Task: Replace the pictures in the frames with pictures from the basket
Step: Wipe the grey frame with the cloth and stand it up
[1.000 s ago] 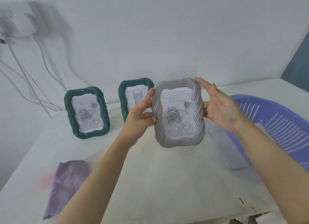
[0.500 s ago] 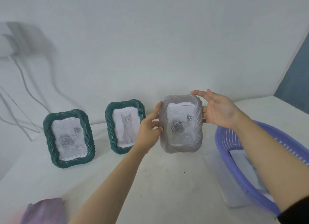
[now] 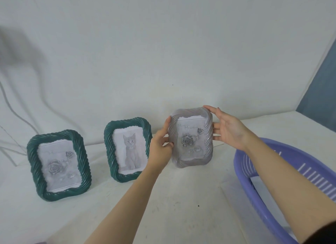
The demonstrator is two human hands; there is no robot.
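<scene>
A white table (image 3: 181, 216) meets a plain white wall (image 3: 163, 52), and near the back of it a grey frame (image 3: 190, 138) stands upright, facing the camera, with a rose picture (image 3: 189, 140) behind its glass. Whether its bottom edge rests on the table or hangs just above it cannot be told. The left hand (image 3: 160, 149) grips the grey frame's left edge, with the thumb lying up along the rim and a curled finger on the front. The right hand (image 3: 231, 132) is spread flat on the opposite side, its straight fingers touching the top right corner and the right edge, palm turned toward the camera. Just left of the grey frame, partly behind the left hand, a green frame (image 3: 108, 149) stands holding a cat picture (image 3: 131, 151). Farther left of the grey frame, and nearer the camera, a second green frame (image 3: 33, 163) shows another rose print (image 3: 58, 167). To the right of the grey frame and nearer the camera lies a purple basket (image 3: 243, 171), under the right forearm, with a white sheet (image 3: 263, 194) inside. Well left of the grey frame, cables (image 3: 11, 107) trail down the wall.
</scene>
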